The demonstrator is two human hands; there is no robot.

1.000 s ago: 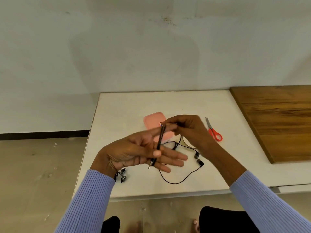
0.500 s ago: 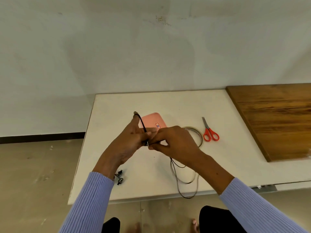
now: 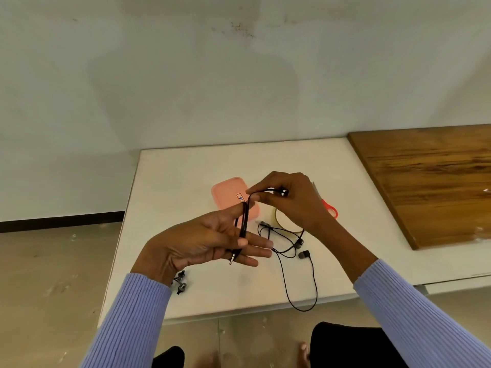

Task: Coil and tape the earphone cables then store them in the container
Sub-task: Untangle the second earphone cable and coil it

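Above the near half of the white table (image 3: 186, 176), my left hand (image 3: 204, 243) lies palm up with its fingers straight and spread. A black earphone cable (image 3: 245, 219) is wound in several turns lengthwise across these fingers, from the index fingertip down past the thumb, which presses the turns against the palm side. The metal jack plug (image 3: 233, 258) protrudes from below the winding, near my lower fingers.

My right hand (image 3: 289, 200) is raised just beyond the left, its fingers curled, pinching the same cable between thumb and forefinger; the strand runs taut from that pinch over to the top of the winding. The rest of this cable hangs down to the table, where it forms loose loops, and one long loop (image 3: 303, 288) hangs over the near edge. Two dark earbuds (image 3: 301, 248) lie close together on the surface beside those loops.

The pink container (image 3: 228, 193), lid on, rests flat on the table behind my left fingertips. A roll of tape (image 3: 281, 221) lies flat just right of it, partly hidden by my right wrist. Red-handled scissors (image 3: 329, 207) show beyond that wrist. A second set of earbuds (image 3: 180, 282) lies near the left edge, beside my left sleeve. A wooden board (image 3: 430, 181) adjoins the table on the right.
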